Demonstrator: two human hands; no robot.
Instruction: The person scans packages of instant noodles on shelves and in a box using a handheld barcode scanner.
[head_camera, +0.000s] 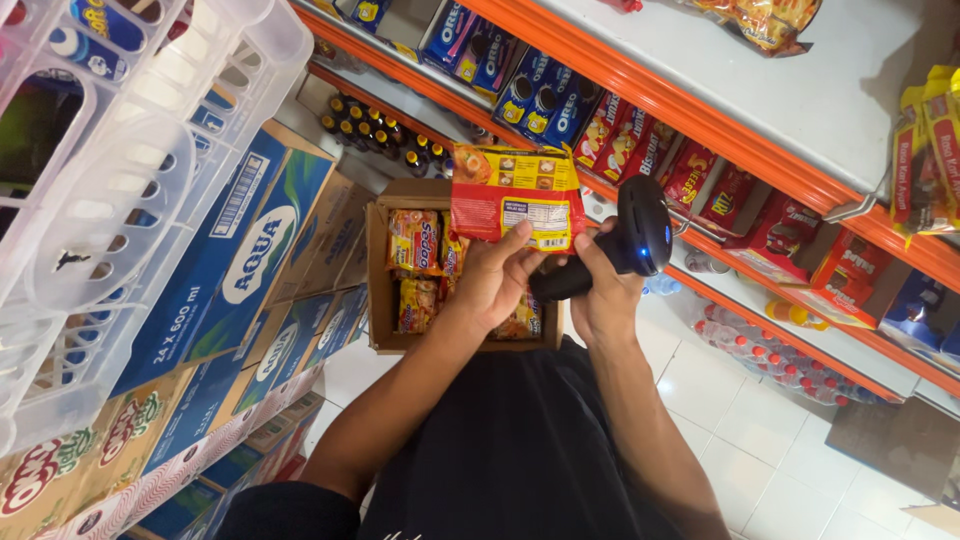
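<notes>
1. A shop aisle seen from above: orange-edged shelves (700, 110) run across the top right, stocked with blue biscuit packs (530, 95) and red snack packs (690, 175), over a pale tiled floor (740, 400).
2. Left hand (497, 280) is up in front of the body, its grip clamped on the bottom edge of a red-and-yellow noodle packet (515, 195), thumb on the printed face, fingers behind.
3. The packet stands upright, just above the left grip, with the barcode panel at its lower right corner.
4. Right hand (600, 290) sits just beside the left one, grip closed round the handle of a black barcode scanner (630, 235).
5. The scanner head rises just above and to the right of the right grip, a small blue light showing on it, close by the packet's right edge; whether they touch, I can't tell.
6. Directly behind the left grip, an open cardboard box (380, 270) holds more noodle packets (415, 245).
7. Far left of both grips: stacked blue water cartons (240, 250) and white plastic baskets (130, 160).
8. Beyond the box, dark bottles (375, 135) stand in rows.
</notes>
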